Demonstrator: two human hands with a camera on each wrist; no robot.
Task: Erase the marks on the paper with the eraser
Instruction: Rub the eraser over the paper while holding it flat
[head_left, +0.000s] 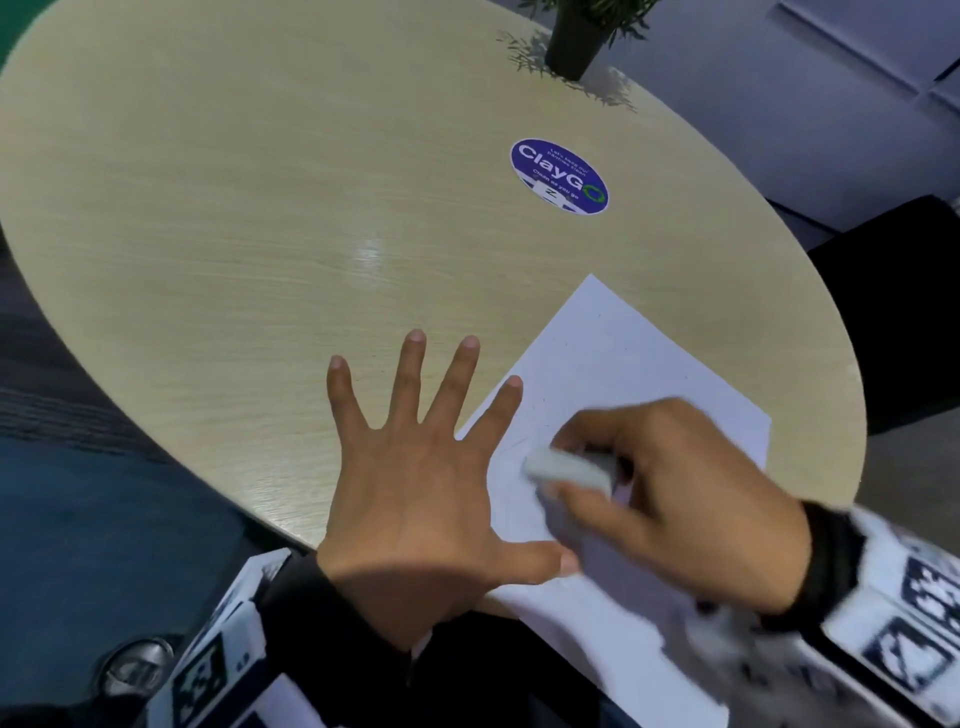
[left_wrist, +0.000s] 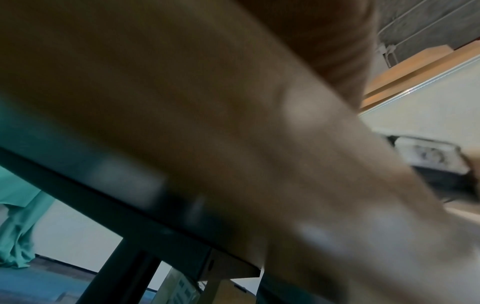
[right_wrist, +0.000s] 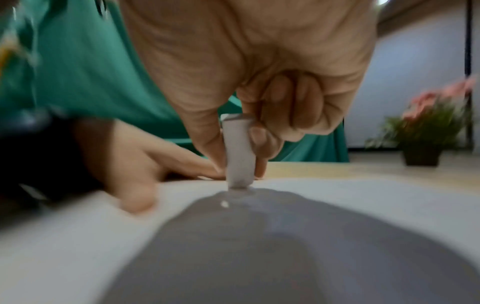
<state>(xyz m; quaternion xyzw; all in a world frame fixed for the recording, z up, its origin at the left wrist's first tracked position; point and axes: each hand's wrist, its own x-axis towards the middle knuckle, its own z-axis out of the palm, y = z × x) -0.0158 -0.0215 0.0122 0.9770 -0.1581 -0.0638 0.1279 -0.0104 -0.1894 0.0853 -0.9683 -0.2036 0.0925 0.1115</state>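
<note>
- While the head view looked down, the left hand (head_left: 415, 499) lay flat with its fingers (head_left: 410, 374) spread wide and straight, holding nothing. Its thumb and first finger pressed on the white paper (head_left: 618, 358), which lay on the round wooden surface (head_left: 249, 218). The right hand (head_left: 670, 499) pinched the white eraser (head_left: 569, 467) and held it down on the paper. A blue sticker (head_left: 559, 175) and a potted plant (head_left: 579, 39) sat farther back, well apart from the paper.
- From the left wrist view, the left hand (left_wrist: 259, 133) was a big blur, so its fingers could not be told there.
- From the right wrist view, the right hand (right_wrist: 259, 72) held the eraser (right_wrist: 239, 152) upright between thumb and curled fingers (right_wrist: 259, 139). The eraser's bottom end touched the paper (right_wrist: 363, 197). The left hand (right_wrist: 140, 162) lay flat just beside it.
</note>
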